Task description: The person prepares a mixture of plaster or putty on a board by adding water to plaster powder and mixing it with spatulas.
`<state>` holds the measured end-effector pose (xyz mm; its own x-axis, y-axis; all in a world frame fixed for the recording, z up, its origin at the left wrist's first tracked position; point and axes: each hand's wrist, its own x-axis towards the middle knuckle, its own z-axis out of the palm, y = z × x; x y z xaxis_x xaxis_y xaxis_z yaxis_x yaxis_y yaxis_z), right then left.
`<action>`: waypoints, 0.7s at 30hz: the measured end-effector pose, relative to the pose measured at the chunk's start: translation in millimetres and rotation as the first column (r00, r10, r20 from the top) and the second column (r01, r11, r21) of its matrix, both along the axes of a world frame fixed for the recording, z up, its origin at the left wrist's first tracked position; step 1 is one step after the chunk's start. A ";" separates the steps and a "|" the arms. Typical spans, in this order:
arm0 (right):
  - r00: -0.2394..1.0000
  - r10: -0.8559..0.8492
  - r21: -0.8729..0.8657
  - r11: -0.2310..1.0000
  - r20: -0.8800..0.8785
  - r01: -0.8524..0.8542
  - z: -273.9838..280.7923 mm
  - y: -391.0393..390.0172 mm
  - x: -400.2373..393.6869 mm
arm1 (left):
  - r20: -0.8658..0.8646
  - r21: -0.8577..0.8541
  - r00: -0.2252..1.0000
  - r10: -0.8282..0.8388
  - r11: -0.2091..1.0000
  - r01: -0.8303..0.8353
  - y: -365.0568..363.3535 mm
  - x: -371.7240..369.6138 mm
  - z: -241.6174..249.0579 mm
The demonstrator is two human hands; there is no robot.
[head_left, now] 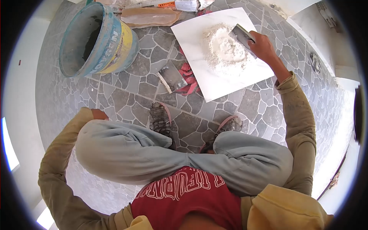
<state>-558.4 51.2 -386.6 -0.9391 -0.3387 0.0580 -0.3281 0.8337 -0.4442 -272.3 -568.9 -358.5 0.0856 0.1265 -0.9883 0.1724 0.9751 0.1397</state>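
Observation:
My right hand is closed round a wide scraper with a flat metal blade. The blade tilts over the right side of a heap of whitish powder, touching or just above it. Under the powder lies a white marbled tile, set at an angle on the floor. My left hand is beside my left knee, its fingers hidden. Left of the tile, a second flat blade rests on the floor against some red pieces, partly under the tile's edge.
A blue and yellow bucket leans toward the left, its inside dark. Behind it lie a brown paper bag and other packaging. A coil of wire lies near the right wall. My shoes stand on stone-patterned floor tiles.

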 end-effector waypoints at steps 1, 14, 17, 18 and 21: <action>1.000 0.002 0.028 1.000 -0.030 -0.002 -1.5 1.5 0.3 | -0.395 -0.192 0.862 -0.317 0.946 0.260 98.1 -34.0 67.6; 0.992 -0.130 -0.042 0.991 0.007 0.130 9.7 28.1 13.2 | -0.470 0.118 0.151 0.870 0.231 -0.966 230.8 -99.0 -168.6; 0.989 -0.140 -0.061 0.988 0.042 0.143 4.8 20.8 4.4 | -0.490 0.176 0.141 0.860 0.256 -0.950 234.3 -104.5 -174.6; 0.990 -0.138 -0.026 0.990 0.009 0.138 7.4 14.0 5.8 | -0.484 0.183 0.149 0.863 0.265 -0.947 229.8 -105.0 -175.3; 0.995 -0.069 -0.042 0.997 0.067 0.072 4.5 5.8 2.8 | -0.314 0.288 0.048 0.948 0.144 -0.947 202.2 -108.9 -176.3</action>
<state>-555.6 57.1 -382.1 -0.9628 -0.2701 0.0093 -0.2384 0.8326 -0.5000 -381.2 -366.7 -534.8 -0.4297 -0.1805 -0.8847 -0.8706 0.3430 0.3528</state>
